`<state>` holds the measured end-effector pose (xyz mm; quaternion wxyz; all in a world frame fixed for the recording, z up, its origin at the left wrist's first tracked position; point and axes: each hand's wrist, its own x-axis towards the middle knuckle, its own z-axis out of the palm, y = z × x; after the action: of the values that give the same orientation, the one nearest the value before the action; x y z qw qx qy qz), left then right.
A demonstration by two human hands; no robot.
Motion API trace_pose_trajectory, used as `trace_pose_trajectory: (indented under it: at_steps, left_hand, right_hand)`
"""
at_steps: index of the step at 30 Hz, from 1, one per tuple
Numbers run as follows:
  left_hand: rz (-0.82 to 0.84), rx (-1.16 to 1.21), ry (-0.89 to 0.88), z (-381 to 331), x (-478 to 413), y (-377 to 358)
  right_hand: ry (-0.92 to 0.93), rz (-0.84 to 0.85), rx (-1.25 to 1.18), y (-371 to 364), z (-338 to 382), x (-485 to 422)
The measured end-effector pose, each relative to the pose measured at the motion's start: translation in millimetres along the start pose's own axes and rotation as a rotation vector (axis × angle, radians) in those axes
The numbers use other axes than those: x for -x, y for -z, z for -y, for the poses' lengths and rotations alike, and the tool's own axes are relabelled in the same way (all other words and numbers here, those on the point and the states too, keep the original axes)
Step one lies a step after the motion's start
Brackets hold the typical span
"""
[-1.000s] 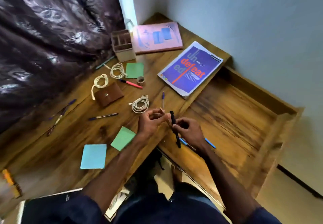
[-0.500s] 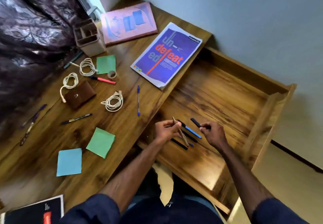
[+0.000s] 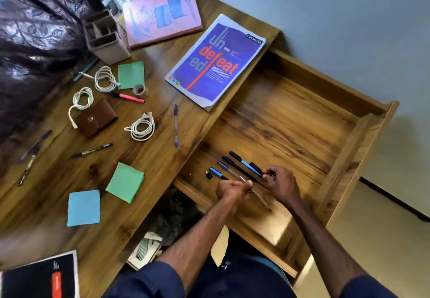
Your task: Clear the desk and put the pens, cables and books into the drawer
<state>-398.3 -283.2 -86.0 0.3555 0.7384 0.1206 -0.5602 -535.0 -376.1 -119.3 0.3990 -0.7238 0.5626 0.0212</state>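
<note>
Both hands are over the near corner of the open wooden drawer. My left hand is closed on a thin pen that slants down to the drawer floor. My right hand pinches the end of a black pen. Several pens lie side by side in the drawer. On the desk remain a blue pen, a pink marker, a dark pen, three white cable coils, a purple book and a pink book.
A brown pouch, a pen holder, green and blue sticky notes and a tape roll lie on the desk. A dark curtain hangs at left. A black book sits at the bottom left.
Both hands went from the desk edge into the drawer. The black pen in my right hand now touches the row of pens on the drawer floor; my left hand still holds its thin pen.
</note>
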Motion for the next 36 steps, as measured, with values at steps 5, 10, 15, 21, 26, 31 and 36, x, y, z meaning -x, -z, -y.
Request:
trace_pose_trajectory:
  at_steps: [5,10,15,21,26,31,36]
  left_hand:
    - [-0.032,-0.118,0.047,25.7,5.3,-19.6]
    - [-0.092,-0.281,0.048,47.9,-4.5,-34.1]
    - [-0.157,-0.304,0.069,58.2,-11.5,-35.0]
    - [-0.180,-0.223,0.066,56.7,-19.1,-33.2]
    - [-0.180,-0.182,0.073,56.7,-24.9,-32.1]
    - [-0.182,-0.160,0.062,59.6,-28.9,-32.9]
    - [-0.176,-0.179,0.040,61.9,-28.9,-34.2]
  right_hand:
    - [-0.046,0.097,0.088,-11.4,-30.0,30.6]
    - [-0.070,0.125,0.166,-16.3,-42.4,43.0]
    - [-0.057,0.147,0.225,-21.6,-43.7,46.0]
    - [-0.012,0.122,0.244,-20.6,-45.2,47.9]
    - [0.007,0.123,0.225,-21.0,-42.6,47.3]
    - [0.031,0.100,0.235,-19.5,-40.0,46.1]
    - [0.032,0.114,0.246,-21.2,-40.7,42.8]
